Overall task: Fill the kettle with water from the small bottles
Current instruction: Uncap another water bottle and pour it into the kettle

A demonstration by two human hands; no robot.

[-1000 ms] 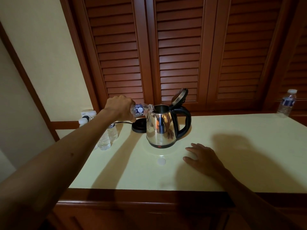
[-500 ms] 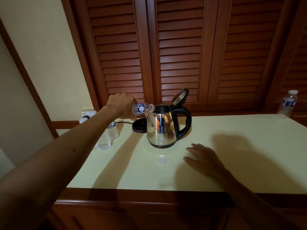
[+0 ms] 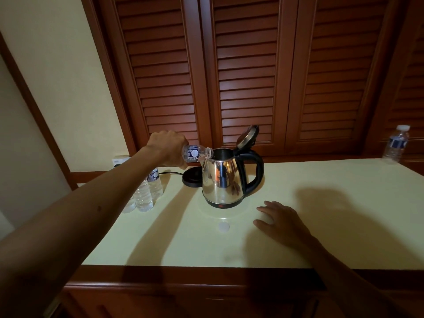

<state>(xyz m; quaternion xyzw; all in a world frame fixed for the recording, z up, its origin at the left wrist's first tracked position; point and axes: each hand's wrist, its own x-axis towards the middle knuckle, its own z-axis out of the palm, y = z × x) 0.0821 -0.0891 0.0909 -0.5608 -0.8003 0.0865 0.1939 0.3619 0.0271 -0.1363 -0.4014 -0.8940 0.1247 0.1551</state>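
Observation:
A shiny steel kettle [image 3: 223, 180] with a black handle stands on the pale countertop [image 3: 321, 214], its lid [image 3: 247, 136] flipped up. My left hand [image 3: 168, 146] grips a small water bottle [image 3: 195, 153] tipped on its side, the mouth over the kettle's opening. My right hand [image 3: 281, 220] lies flat on the counter, fingers apart, just right of the kettle's front. A white bottle cap [image 3: 224, 227] lies in front of the kettle.
The black kettle base [image 3: 191, 179] with its cord sits behind the kettle at left. Small bottles [image 3: 149, 191] stand at the counter's left edge, partly behind my forearm. Another capped bottle [image 3: 395, 144] stands far right. Louvred wooden doors rise behind.
Almost nothing has moved: the bottle stays tipped at the kettle's mouth and my right hand rests in the same spot.

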